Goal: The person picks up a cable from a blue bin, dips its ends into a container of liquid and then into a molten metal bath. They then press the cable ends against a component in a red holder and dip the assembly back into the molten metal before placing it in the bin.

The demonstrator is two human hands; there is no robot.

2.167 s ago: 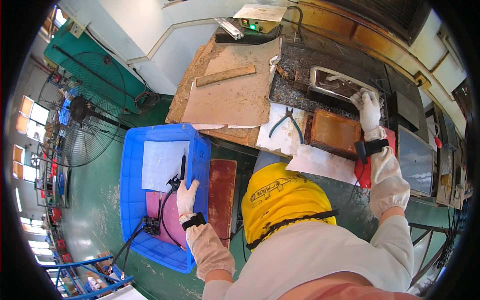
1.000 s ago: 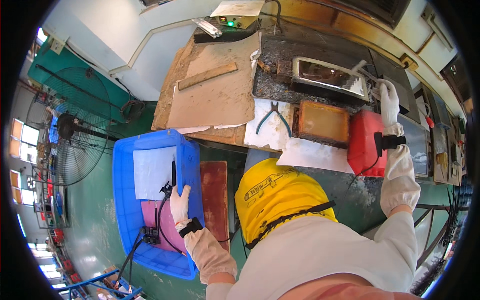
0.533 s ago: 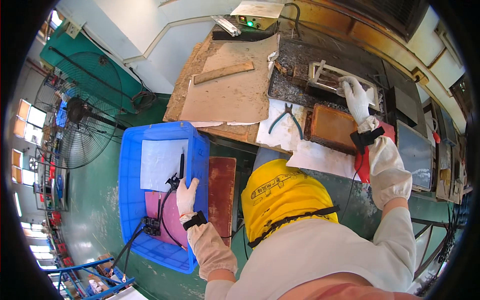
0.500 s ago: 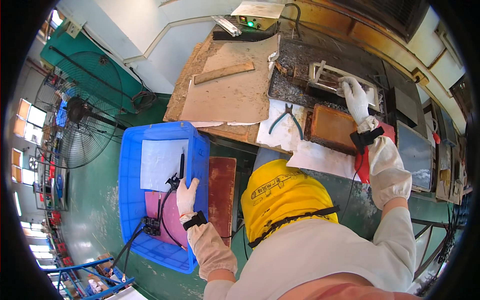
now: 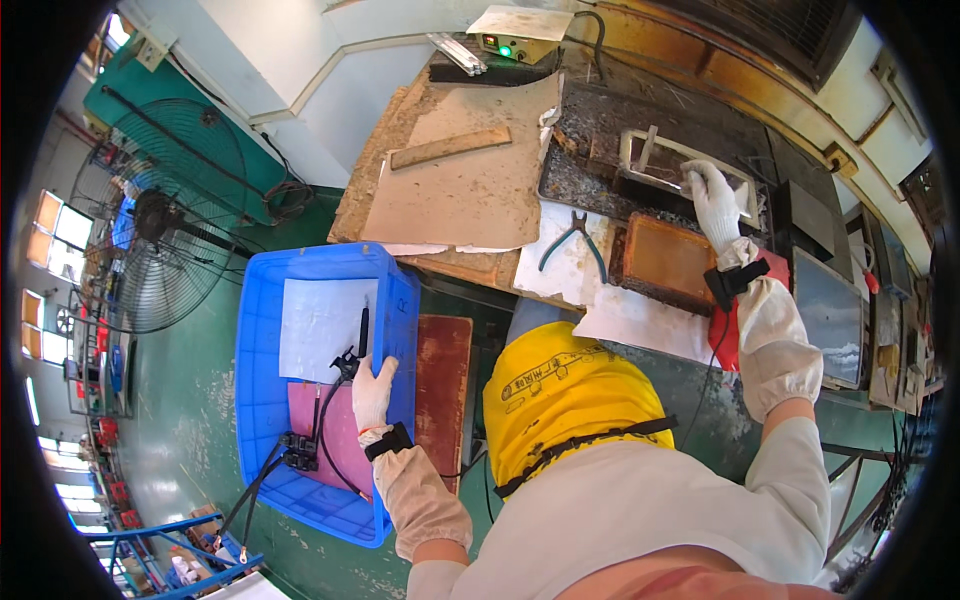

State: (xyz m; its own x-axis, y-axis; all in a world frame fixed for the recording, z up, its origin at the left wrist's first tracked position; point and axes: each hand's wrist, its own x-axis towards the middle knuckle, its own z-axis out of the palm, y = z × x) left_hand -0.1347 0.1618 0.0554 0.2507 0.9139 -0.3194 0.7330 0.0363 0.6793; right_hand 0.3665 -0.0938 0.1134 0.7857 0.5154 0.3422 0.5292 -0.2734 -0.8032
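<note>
At the far right of the bench, just over the near, right-hand part of the pot, sits the gloved right hand, its fingers curled in and drawn together, as it seems, on the handle of a scraper. The pale head of the scraper stands at the pot's left end, left of this hand and a little farther from the person. That head lies across the pot's short side, while the pot's long axis slants from far left to near right, so hand and head are spread along its length. The left hand is well apart, down at the near edge of the blue tub, against a black cable part; whether it grips cannot be told. Between tub and pot, pliers lie spread beside the orange tray.
</note>
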